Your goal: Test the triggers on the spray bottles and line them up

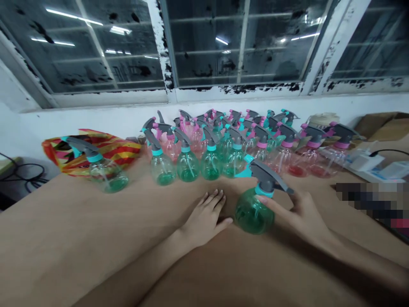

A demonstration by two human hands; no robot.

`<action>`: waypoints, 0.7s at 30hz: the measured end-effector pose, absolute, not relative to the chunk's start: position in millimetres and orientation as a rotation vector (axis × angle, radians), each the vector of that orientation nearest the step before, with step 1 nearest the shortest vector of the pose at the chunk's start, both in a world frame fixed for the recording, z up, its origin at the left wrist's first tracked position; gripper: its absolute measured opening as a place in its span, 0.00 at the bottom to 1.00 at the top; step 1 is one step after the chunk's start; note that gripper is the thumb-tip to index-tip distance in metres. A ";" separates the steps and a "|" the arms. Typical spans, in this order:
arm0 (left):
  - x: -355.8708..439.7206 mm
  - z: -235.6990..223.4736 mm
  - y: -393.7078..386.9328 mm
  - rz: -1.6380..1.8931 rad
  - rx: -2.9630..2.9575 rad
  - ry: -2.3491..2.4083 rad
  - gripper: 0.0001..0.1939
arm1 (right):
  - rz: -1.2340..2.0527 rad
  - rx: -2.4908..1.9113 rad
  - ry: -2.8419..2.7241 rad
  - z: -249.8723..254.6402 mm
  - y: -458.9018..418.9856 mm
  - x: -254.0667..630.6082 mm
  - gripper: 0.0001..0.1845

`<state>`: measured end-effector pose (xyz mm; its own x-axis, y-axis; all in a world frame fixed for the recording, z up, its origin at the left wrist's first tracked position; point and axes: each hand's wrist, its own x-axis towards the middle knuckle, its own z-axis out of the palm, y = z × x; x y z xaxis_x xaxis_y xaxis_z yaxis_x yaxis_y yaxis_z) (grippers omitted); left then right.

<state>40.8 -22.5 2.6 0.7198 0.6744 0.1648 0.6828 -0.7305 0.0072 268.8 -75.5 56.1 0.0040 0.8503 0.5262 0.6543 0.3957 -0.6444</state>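
Green spray bottle [254, 212] sits in the grasp of the right hand [305, 219], near the middle of the counter [96, 238] and nearer the camera than the rows of other bottles. The right fingers [270, 204] are closed on it from its right side: one fingertip, apparently the thumb's, lies against the upper body just under the turquoise collar [264, 192], while the rest are mostly hidden behind the hand and the grey trigger head [265, 174]. The turquoise nozzle [244, 172] points left, away from that hand. Whether the base touches the counter cannot be told.

The left hand [203, 224] lies palm down on the counter, just left of the bottle's body. Its fingers [213, 199] are open and empty, reaching toward the front row, with the thumb stretched out close to the round green body.

Beyond both hands, turquoise-collared bottles [185, 166] stand beside pink-collared bottles [313, 162] in crowded rows. A separate green bottle [110, 177] stands farther left, in front of a red and yellow bag [124, 151]. At the right are an open cardboard box [383, 125] and white plugs [366, 162].
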 end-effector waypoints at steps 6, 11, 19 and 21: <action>26.4 -0.7 -30.7 -0.291 -2.838 -1.139 0.28 | 0.286 -1.487 -1.689 61.6 -77.9 254.0 0.26; -20.9 6.2 -51.3 -0.301 -2.779 -1.246 0.28 | 0.352 -1.436 -1.749 57.8 -66.8 231.8 0.27; -131.2 3.5 -75.0 -0.282 -2.572 -1.587 0.29 | 0.495 -0.974 -1.879 69.0 -36.4 121.7 0.15; -156.2 2.5 -79.1 -0.330 -2.520 -1.669 0.29 | 0.516 -0.899 -1.914 71.4 -27.3 85.9 0.15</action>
<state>-156.2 -79.1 2.5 0.3755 0.8965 0.2351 0.9185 -0.3938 0.0346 85.9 -27.3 71.4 -0.3015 0.7650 0.5691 0.3756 0.6439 -0.6666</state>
